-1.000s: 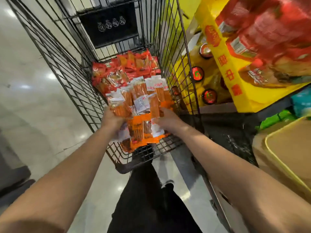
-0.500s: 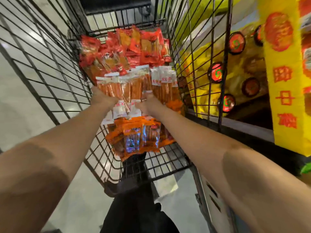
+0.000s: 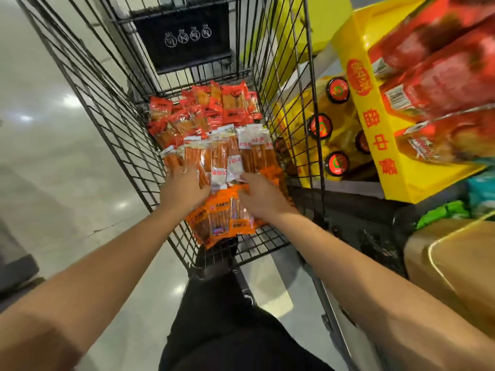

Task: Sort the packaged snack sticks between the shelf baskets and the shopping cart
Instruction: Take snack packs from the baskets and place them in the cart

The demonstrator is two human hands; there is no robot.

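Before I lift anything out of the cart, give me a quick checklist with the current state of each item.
1. Left hand on the white-topped packs: ok, resting on them.
2. Right hand on the orange packs: ok, touching.
3. Grip closed on a pack: cannot tell, fingertips hidden.
4. Red packs clear of both hands: ok, at the far end.
5. Packs inside the shopping cart: ok.
6. Shelf basket free to receive: cannot tell.

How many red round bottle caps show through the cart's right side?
5 in the yellow pack, though more may be hidden: top cap, middle cap, lower cap, one half hidden behind the yellow box, one dim beside the cart wire.
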